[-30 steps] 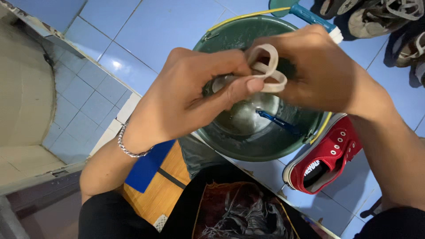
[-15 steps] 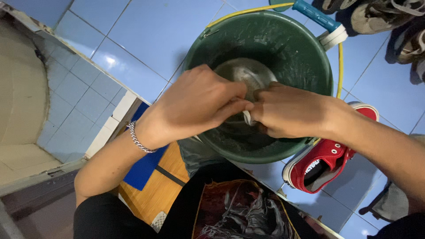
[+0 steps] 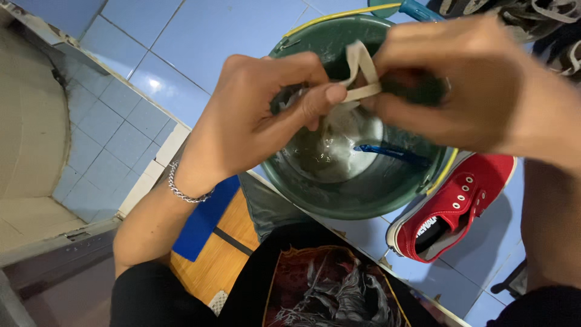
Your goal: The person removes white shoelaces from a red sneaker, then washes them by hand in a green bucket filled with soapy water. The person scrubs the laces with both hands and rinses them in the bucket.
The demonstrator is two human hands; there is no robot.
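Blue floor tiles [image 3: 200, 36] fill the background, with a green bucket [image 3: 363, 200] set on them and a red sneaker [image 3: 454, 212] lying just beside its right rim. A pale flat shoelace [image 3: 362, 72] is held above the bucket's mouth: the left hand [image 3: 254, 121] pinches one part between thumb and fingers, and the right hand [image 3: 460, 85] is closed on the other end, so both grips are narrow and clamped on the lace. A blue-handled brush [image 3: 393, 154] rests inside the bucket in cloudy water. The lace looks wet, so a slip from either pinch is judged possible, and it would drop into the water. The sneaker could be splashed, being so near the rim. Open floor is seen to the left of the bucket; more shoes [image 3: 514, 12] crowd the upper right, and a tiled ledge [image 3: 145, 175] borders the left.
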